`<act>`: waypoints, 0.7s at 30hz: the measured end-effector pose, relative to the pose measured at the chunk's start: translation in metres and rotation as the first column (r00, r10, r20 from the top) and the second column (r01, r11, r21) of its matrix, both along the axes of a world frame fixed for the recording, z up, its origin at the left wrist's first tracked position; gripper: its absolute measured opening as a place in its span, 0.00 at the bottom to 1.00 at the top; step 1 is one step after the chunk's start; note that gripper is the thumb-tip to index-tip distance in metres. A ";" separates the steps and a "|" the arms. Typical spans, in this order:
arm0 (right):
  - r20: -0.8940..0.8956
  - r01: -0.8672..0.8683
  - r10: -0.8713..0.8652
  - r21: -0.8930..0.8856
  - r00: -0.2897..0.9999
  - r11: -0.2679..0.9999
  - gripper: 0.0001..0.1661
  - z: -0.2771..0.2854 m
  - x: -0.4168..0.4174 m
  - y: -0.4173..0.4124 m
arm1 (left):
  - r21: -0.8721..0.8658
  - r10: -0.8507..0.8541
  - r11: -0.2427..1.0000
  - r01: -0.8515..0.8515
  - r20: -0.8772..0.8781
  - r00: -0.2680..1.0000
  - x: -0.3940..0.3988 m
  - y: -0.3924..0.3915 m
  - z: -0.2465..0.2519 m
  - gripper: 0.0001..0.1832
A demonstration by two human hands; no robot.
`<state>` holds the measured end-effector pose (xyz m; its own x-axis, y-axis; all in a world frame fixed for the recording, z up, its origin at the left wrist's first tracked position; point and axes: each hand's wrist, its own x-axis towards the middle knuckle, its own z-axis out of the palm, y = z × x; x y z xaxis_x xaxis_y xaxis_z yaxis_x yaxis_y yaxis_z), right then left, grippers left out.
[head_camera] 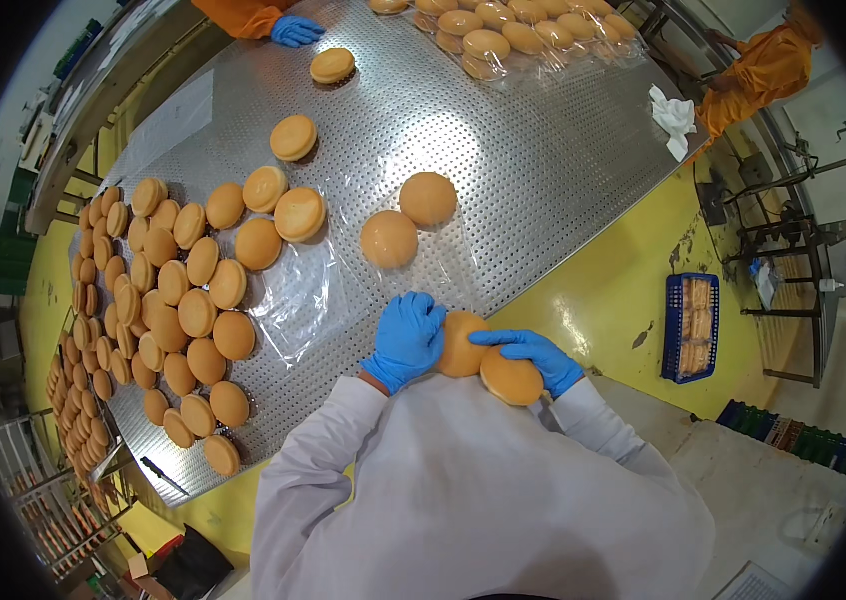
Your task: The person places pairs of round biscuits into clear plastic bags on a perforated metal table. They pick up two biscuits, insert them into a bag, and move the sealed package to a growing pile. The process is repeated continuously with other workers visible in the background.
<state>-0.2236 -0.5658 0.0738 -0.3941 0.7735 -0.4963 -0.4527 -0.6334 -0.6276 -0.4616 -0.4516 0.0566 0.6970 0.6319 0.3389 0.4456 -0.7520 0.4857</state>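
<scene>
My left hand, in a blue glove, is curled at the table's front edge, over the near end of a clear plastic bag. Two round buns lie side by side on that bag. Right beside the left hand is another bun. My right hand, also gloved, rests its fingers on that bun and holds a second, tilted bun below it, close to my white coat. Whether the left fingers pinch the film cannot be made out.
Many loose buns cover the left of the perforated metal table. Flat plastic bags lie beside them. Bagged buns and a crumpled white cloth are farther back. A co-worker's gloved hand is at the far edge.
</scene>
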 end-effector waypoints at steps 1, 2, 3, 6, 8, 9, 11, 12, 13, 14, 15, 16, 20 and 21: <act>0.012 -0.004 0.004 0.009 1.000 1.000 0.32 -0.005 -0.004 0.003 | -0.022 0.019 1.000 -0.021 -0.076 0.997 0.000 -0.002 0.003 0.12; 0.025 -0.008 0.008 0.017 1.000 1.000 0.32 -0.010 -0.009 0.006 | -0.042 0.038 0.998 -0.045 -0.152 0.988 0.002 -0.005 0.007 0.13; 0.025 0.115 -0.114 0.001 0.993 0.993 0.33 -0.015 -0.017 0.010 | -0.063 0.058 0.995 -0.074 -0.227 0.972 0.001 -0.008 0.010 0.14; 0.025 0.360 -0.359 -0.016 0.933 0.933 0.36 -0.030 -0.032 0.013 | -0.033 0.130 0.989 -0.141 -0.237 0.963 -0.004 -0.014 0.001 0.17; 0.017 0.365 -0.365 0.003 0.931 0.931 0.38 -0.045 -0.034 0.017 | -0.093 0.125 0.985 -0.142 -0.168 0.978 -0.005 -0.019 -0.011 0.21; 0.046 0.386 -0.386 0.006 0.921 0.922 0.38 -0.051 -0.036 0.021 | -0.127 0.123 0.982 -0.139 -0.131 0.984 -0.004 -0.022 -0.013 0.23; 0.104 0.427 -0.426 0.014 0.899 0.904 0.37 -0.064 -0.042 0.027 | -0.121 0.126 0.983 -0.141 -0.119 0.985 -0.001 -0.027 -0.014 0.27; 0.117 0.440 -0.447 0.083 0.887 0.894 0.36 -0.063 -0.049 0.032 | -0.119 0.130 0.983 -0.143 -0.112 0.985 0.000 -0.029 -0.014 0.29; 0.127 0.450 -0.469 0.151 0.874 0.880 0.35 -0.062 -0.057 0.036 | -0.121 0.133 0.982 -0.145 -0.100 0.986 0.000 -0.030 -0.013 0.31; 0.135 0.457 -0.491 0.218 0.861 0.862 0.34 -0.060 -0.060 0.039 | -0.123 0.136 0.982 -0.146 -0.088 0.987 0.000 -0.030 -0.012 0.33; 0.201 0.407 -0.448 0.214 0.871 0.888 0.34 -0.060 -0.059 0.042 | -0.125 0.138 0.981 -0.147 -0.075 0.988 0.000 -0.030 -0.012 0.35; 0.266 0.357 -0.403 0.206 0.876 0.911 0.34 -0.060 -0.057 0.045 | -0.134 0.137 0.980 -0.148 -0.083 0.987 -0.001 -0.031 -0.012 0.35; 0.331 0.386 -0.446 0.232 0.832 0.893 0.31 -0.059 -0.066 0.057 | -0.204 0.141 0.965 -0.163 -0.116 0.983 -0.001 -0.030 -0.009 0.33; 0.356 0.394 -0.453 0.228 0.817 0.890 0.29 -0.060 -0.068 0.060 | -0.229 0.146 0.958 -0.172 -0.126 0.981 -0.002 -0.030 -0.008 0.32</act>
<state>-0.2918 -0.5059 0.0136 0.1913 0.8902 -0.4134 -0.3558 -0.3297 -0.8745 -0.4632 -0.4818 0.0489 0.6049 0.7907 0.0942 0.6092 -0.5357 0.5848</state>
